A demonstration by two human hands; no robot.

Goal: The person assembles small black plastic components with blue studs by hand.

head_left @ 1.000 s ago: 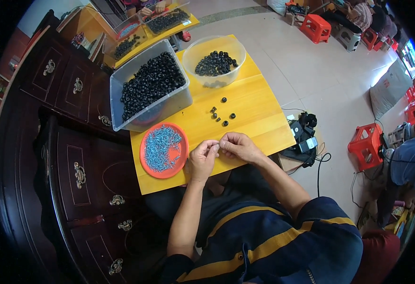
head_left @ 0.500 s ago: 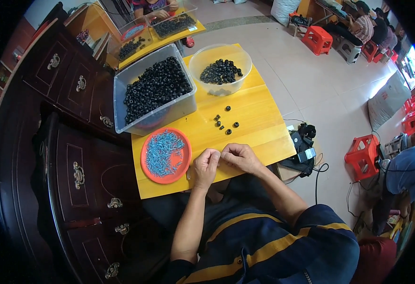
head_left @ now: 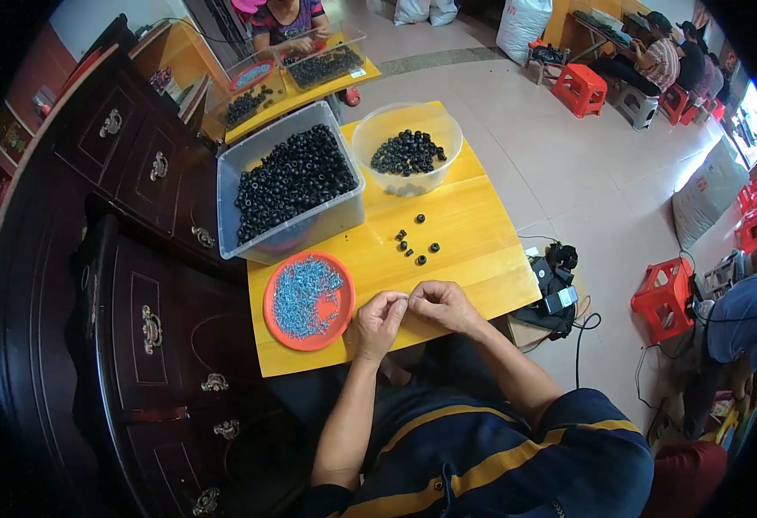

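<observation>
My left hand [head_left: 378, 326] and my right hand [head_left: 442, 305] meet at the near edge of a yellow table [head_left: 478, 246]. Thumb and fingers of each are pinched together, tip to tip; whatever they hold is too small and covered to make out. Just left of them lies a round red-orange plate [head_left: 330, 304] heaped with small blue-silver screw-like pieces [head_left: 296, 298]. Beyond my fingers, several small black ring-shaped parts [head_left: 421, 219] are scattered on the wood.
A grey plastic bin [head_left: 331, 226] full of black parts stands at the back left, beside a round clear tub [head_left: 430, 179] holding fewer. Dark drawers [head_left: 149, 250] line the left. Black bags and cables [head_left: 560, 289] sit right of the table. Another person works at a far table.
The whole view has shifted, so the table and its things appear slightly lower. My hands stay pinched together at the same spot by the table edge.
</observation>
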